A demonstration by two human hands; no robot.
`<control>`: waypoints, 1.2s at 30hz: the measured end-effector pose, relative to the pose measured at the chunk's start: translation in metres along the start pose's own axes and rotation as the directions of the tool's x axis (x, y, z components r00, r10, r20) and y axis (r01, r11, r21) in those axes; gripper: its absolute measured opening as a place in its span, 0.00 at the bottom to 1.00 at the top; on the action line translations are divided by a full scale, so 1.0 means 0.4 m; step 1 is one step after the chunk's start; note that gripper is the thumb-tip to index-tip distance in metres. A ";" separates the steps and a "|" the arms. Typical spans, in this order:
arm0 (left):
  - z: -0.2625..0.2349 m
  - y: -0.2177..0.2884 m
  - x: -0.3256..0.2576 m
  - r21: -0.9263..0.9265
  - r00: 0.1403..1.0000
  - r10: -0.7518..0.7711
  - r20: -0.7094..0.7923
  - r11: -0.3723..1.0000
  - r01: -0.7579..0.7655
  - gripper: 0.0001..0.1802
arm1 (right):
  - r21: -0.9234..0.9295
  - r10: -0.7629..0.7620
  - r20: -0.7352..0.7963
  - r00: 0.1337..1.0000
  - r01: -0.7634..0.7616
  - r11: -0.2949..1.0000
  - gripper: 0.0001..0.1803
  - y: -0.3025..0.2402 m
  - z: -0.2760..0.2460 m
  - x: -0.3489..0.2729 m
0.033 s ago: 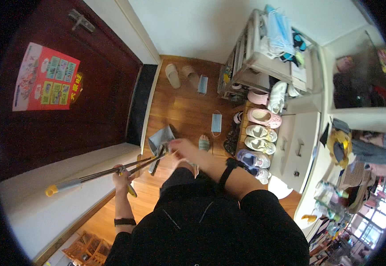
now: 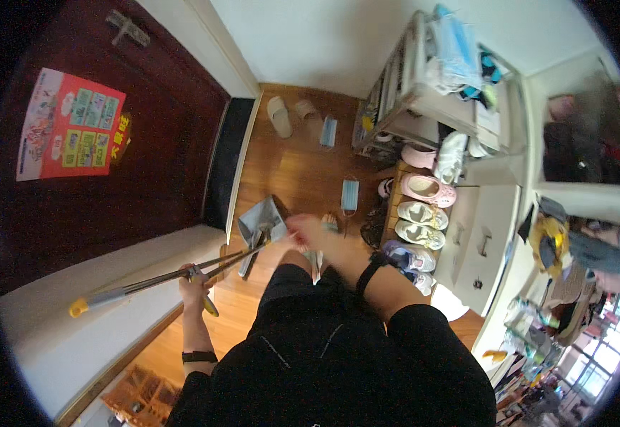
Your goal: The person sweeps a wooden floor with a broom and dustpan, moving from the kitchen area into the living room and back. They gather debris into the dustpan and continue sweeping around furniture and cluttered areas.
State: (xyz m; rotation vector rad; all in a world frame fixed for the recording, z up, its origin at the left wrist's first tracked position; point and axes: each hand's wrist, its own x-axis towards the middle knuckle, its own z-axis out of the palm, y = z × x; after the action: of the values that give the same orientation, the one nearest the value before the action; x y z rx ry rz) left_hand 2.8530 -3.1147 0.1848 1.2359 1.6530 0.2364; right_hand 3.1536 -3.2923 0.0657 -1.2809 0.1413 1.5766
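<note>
My left hand is closed around the long handles of a dustpan and a broom, held together and slanting across the left side. The grey dustpan is at the far end of the handles, beside the wooden floor's door side, and the broom head shows partly next to it. My right hand is just right of the dustpan, smeared by motion, so its fingers do not show clearly. A blue face mask lies on the floor ahead of it, and a second face mask lies farther off.
A dark red door stands at the left. Beige slippers rest by the far wall. On the right, several shoes line a low wooden rack beside a white drawer cabinet. A shelf holds more face masks.
My right hand has shifted a little to the right, away from the dustpan, and is more blurred. My left hand keeps its hold on the handles.
</note>
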 end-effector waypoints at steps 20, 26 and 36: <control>-0.122 0.017 0.163 0.344 0.935 -0.167 -0.312 0.898 0.275 0.33 | -0.264 0.110 -0.889 0.445 -0.692 0.672 0.34 0.539 -0.967 1.177; -0.107 0.100 0.253 0.287 0.823 -0.242 -0.514 0.856 0.430 0.30 | -0.259 0.084 -0.937 0.340 -0.834 0.488 0.38 0.584 -1.015 1.334; -0.038 0.161 0.391 0.173 0.718 -0.243 -0.652 0.875 0.453 0.21 | -0.625 -0.661 -0.731 0.168 0.224 0.748 0.19 0.194 -0.875 1.429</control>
State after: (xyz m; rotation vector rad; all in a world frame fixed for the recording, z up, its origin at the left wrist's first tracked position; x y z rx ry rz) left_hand 2.8861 -2.9543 0.1408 1.0983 2.5576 0.1338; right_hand 3.3917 -3.1913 -0.5576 -2.2034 0.1425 0.0892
